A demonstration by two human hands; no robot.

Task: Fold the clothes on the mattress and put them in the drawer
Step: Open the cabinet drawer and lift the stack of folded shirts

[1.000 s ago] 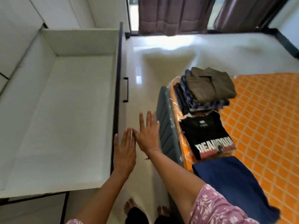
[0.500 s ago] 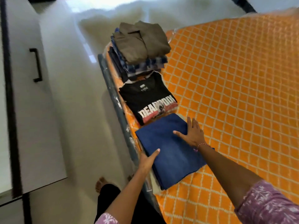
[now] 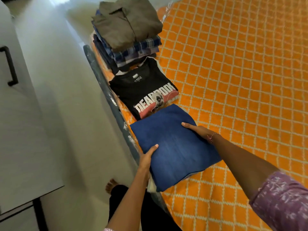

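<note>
Now | left hand (image 3: 146, 157) and right hand (image 3: 198, 130) fingers grasping folded blue garment (image 3: 173, 145) edges | earlier resting flat | mattress (image 3: 233, 80)

Home bedroom. Orange lattice-print mattress (image 3: 241, 80) fills right of frame, folded clothes stacked along its left edge: olive shirt (image 3: 126, 22) on top, black Deadpool T-shirt (image 3: 143, 90) below. White drawer front with black handle (image 3: 10, 65) at left, pale tiled floor (image 3: 66, 114) between.
</note>
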